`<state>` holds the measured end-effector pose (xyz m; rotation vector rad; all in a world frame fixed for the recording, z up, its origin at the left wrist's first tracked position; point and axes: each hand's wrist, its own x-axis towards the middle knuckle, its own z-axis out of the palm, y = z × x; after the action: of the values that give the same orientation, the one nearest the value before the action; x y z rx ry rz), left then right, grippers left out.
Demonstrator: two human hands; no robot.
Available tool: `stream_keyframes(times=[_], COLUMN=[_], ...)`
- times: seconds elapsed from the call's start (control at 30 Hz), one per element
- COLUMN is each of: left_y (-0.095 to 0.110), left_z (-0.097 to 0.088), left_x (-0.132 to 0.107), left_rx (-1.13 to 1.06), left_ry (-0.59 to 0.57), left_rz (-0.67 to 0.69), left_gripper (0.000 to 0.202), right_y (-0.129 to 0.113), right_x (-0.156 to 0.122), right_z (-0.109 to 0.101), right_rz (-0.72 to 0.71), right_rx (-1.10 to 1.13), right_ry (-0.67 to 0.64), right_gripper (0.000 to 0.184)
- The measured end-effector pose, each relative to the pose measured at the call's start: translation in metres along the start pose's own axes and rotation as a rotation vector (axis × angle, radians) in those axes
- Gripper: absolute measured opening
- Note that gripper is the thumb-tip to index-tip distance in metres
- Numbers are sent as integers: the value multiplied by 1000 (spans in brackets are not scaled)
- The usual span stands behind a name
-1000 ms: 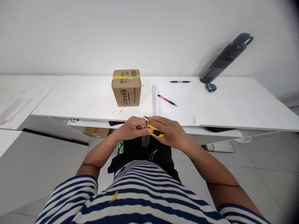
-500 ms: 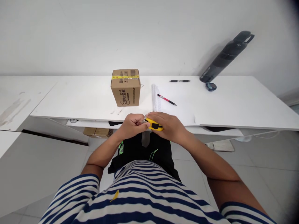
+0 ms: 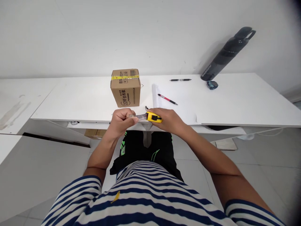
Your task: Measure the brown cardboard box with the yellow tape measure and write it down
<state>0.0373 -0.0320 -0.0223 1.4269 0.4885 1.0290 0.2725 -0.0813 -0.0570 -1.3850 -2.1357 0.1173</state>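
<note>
A yellow tape measure [image 3: 154, 117] with a black button is gripped by my right hand [image 3: 168, 120], fingers wrapped over its top. From its left side a short metal blade [image 3: 141, 117] with printed numbers runs to my left hand [image 3: 123, 121], which pinches the end between thumb and fingers. A thin dark strap shows by the top of the tape measure's case. Both hands are in front of the desk's near edge. Just beyond my left hand stands an upright brown cardboard box [image 3: 127, 95] with yellow tape across its top.
On the white desk [image 3: 77, 97] lie a stack of white paper [image 3: 182, 111], a red and black pen [image 3: 167, 99] and a black pen [image 3: 180, 80]. A tall dark bottle [image 3: 225, 55] stands at the right beside a small dark item [image 3: 212, 85]. A shelf runs under the desktop.
My left hand has moved left and slightly up, away from my right hand, drawing a short length of numbered blade out of the tape measure. The things on the desk stay put.
</note>
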Motion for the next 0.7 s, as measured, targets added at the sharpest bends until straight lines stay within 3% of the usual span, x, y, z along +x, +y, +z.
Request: stream_keyframes(times=[0.2,0.33,0.5,0.6,0.7], left_y=[31,36,44,54,52], left_z=[-5,-28,-73,-95,-113], left_x=[-4,6,45,76,107], left_rx=[-70,62,357,469,665], left_ry=[144,211,284,348,362], left_rz=[52,81,57,77,-42], left_gripper=[57,52,37,37,32], right_y=[19,31,31,28,40], right_x=[2,2,14,35,70], right_z=[-7,-16,-48,-70,-82], right_rz=[136,227,326,173,35], right_rx=[-115,-183,-97,17,114], right_ry=[-122,-105,208,440,513], right_gripper=[40,39,52,57,62])
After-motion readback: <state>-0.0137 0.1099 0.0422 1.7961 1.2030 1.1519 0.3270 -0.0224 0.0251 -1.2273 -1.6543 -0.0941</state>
